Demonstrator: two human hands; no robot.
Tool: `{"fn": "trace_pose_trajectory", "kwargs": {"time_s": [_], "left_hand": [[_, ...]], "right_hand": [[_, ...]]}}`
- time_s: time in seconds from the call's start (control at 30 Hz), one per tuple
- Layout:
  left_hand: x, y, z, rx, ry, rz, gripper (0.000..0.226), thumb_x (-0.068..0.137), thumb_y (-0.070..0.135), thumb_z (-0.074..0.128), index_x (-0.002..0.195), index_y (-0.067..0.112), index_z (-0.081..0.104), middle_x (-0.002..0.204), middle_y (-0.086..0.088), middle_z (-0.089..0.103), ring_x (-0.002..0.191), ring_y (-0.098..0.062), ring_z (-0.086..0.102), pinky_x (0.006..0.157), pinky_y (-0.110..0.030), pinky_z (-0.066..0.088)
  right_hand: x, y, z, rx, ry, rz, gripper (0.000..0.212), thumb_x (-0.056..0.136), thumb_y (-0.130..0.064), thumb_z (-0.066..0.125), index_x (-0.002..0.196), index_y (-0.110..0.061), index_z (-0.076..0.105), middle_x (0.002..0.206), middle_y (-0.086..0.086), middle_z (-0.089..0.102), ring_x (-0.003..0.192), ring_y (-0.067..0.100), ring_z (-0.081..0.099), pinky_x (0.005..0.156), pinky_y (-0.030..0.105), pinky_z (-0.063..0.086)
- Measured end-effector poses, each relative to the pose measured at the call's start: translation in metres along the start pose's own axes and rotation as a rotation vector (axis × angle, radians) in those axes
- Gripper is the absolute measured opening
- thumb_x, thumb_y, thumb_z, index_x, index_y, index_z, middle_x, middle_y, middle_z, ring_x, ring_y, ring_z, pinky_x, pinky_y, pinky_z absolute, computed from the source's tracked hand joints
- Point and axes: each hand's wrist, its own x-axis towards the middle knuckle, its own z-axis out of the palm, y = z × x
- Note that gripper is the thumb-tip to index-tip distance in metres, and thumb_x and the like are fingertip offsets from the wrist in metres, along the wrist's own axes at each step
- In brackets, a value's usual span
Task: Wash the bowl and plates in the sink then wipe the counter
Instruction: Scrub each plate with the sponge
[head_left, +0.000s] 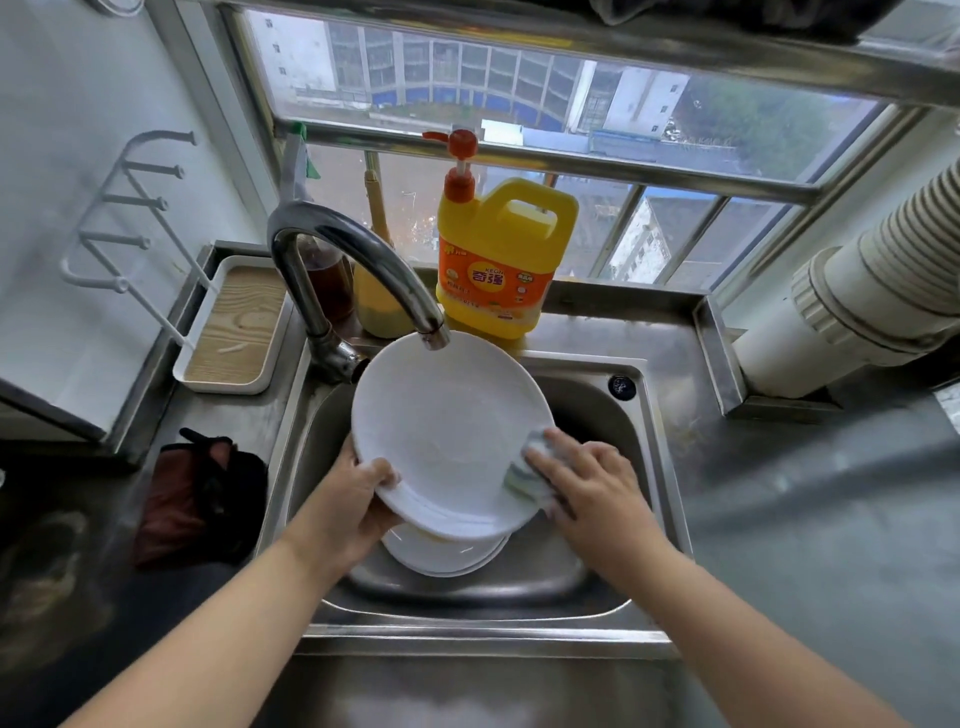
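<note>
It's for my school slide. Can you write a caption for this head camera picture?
Left hand tilts a white plate over the sink while the right hand scrubs it with a sponge.

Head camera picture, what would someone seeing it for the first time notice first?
Most likely the large white plate held tilted over the sink, just under the faucet: the left hand grips its lower left rim while the right hand presses a sponge against its right edge. Next, the bright yellow detergent jug with its orange pump on the ledge behind the sink. More white dishes lie in the basin beneath.
</note>
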Motion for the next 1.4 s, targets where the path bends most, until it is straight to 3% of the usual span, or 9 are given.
{"fn": "trace_pose_trajectory", "kwargs": {"time_s": [0.07,0.2,0.3,0.53,0.73,0.83,0.93,1.2,1.4], "left_hand": [[0.001,0.002,0.004,0.006,-0.015,-0.002,0.06,0.084,-0.013,0.034,0.122,0.029,0.052,0.12,-0.013,0.062,0.11,-0.035,0.059,0.077,-0.044,0.058],[0.005,0.003,0.005,0.037,0.007,0.033,0.059,0.083,-0.014,0.033,0.124,0.024,0.051,0.122,-0.018,0.06,0.107,-0.036,0.06,0.074,-0.042,0.057],[0.003,0.01,-0.001,0.072,0.037,0.016,0.059,0.082,-0.015,0.031,0.116,0.027,0.053,0.118,-0.015,0.061,0.102,-0.033,0.06,0.072,-0.04,0.057],[-0.007,0.0,0.009,0.188,-0.116,-0.106,0.067,0.078,-0.011,0.043,0.131,0.029,0.044,0.118,-0.015,0.059,0.101,-0.033,0.062,0.071,-0.041,0.056],[-0.009,0.003,-0.006,0.059,-0.091,-0.064,0.068,0.08,-0.018,0.028,0.13,0.024,0.048,0.115,-0.017,0.065,0.097,-0.033,0.065,0.069,-0.042,0.058],[-0.016,0.0,-0.011,0.128,-0.106,-0.098,0.067,0.08,-0.017,0.031,0.128,0.027,0.048,0.113,-0.013,0.065,0.099,-0.033,0.063,0.07,-0.039,0.057],[-0.017,-0.009,0.005,0.176,-0.149,-0.111,0.07,0.071,-0.008,0.047,0.128,0.033,0.048,0.117,-0.015,0.063,0.1,-0.034,0.064,0.072,-0.041,0.055],[-0.02,-0.004,-0.003,0.127,-0.188,-0.041,0.067,0.073,-0.008,0.054,0.13,0.027,0.049,0.116,-0.016,0.066,0.101,-0.034,0.066,0.071,-0.042,0.057],[-0.028,-0.003,0.0,0.211,-0.203,-0.062,0.069,0.062,-0.002,0.051,0.122,0.033,0.052,0.109,-0.011,0.068,0.098,-0.034,0.066,0.075,-0.047,0.057]], "right_hand": [[0.004,-0.016,0.0,0.137,-0.016,0.138,0.052,0.077,-0.042,0.041,0.126,-0.033,0.055,0.138,0.001,0.052,0.103,0.034,0.054,0.092,0.05,0.046],[-0.007,-0.067,0.002,0.381,-0.089,-0.11,0.051,0.077,-0.028,0.054,0.128,-0.03,0.053,0.14,0.001,0.05,0.104,0.028,0.054,0.095,0.034,0.04],[0.004,-0.029,0.006,0.296,-0.056,-0.163,0.059,0.068,-0.021,0.065,0.124,-0.03,0.054,0.135,0.002,0.054,0.102,0.026,0.055,0.094,0.039,0.047],[0.068,-0.031,-0.012,0.32,-0.043,0.276,0.06,0.089,-0.019,0.057,0.144,-0.028,0.035,0.155,-0.001,0.02,0.134,0.027,0.026,0.113,0.037,0.021],[0.017,-0.058,-0.001,0.467,-0.2,-0.141,0.056,0.072,-0.016,0.058,0.126,-0.029,0.058,0.145,-0.003,0.04,0.121,0.026,0.043,0.104,0.032,0.035],[0.022,-0.009,-0.003,0.393,-0.095,0.098,0.05,0.075,-0.017,0.062,0.124,-0.026,0.06,0.143,0.001,0.043,0.121,0.033,0.045,0.104,0.044,0.039],[0.065,-0.03,-0.007,0.4,0.019,0.289,0.054,0.084,-0.014,0.062,0.136,-0.025,0.05,0.15,0.0,0.03,0.132,0.026,0.032,0.111,0.037,0.031],[0.035,-0.089,-0.003,0.608,-0.088,-0.127,0.051,0.081,-0.023,0.06,0.131,-0.026,0.055,0.147,-0.003,0.037,0.128,0.023,0.038,0.108,0.032,0.03],[0.096,-0.058,-0.012,0.459,0.045,0.152,0.052,0.088,-0.013,0.059,0.138,-0.024,0.048,0.153,-0.003,0.027,0.137,0.023,0.026,0.113,0.037,0.024]]}}
